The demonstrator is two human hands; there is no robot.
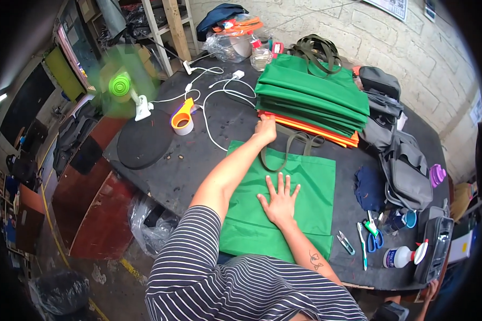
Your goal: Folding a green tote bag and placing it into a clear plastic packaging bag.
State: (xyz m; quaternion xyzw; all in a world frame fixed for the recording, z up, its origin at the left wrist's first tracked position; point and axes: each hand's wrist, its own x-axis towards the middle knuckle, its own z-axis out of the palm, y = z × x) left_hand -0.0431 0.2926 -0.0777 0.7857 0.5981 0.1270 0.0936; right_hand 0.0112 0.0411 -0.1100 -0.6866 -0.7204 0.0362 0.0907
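A green tote bag [310, 214] lies on the dark table in front of me, its olive strap handles [290, 155] pointing away. My right hand [281, 206] rests palm down on the bag, its fingers spread. Beyond the bag's far left corner my left hand [265, 130] is closed, against the near left corner of a stack of folded green bags [310, 96]. Orange fabric [316, 130] sticks out from under that stack, close to my left knuckles. What my left fingers hold is hidden.
Left of the stack are white cables [211, 115], a tape roll in an orange dispenser [182, 119] and a spinning green fan [120, 84]. To the right lie grey bags [407, 168], thread snips [346, 243], a toothbrush [362, 246], blue-handled scissors [375, 241] and a spray bottle [401, 257].
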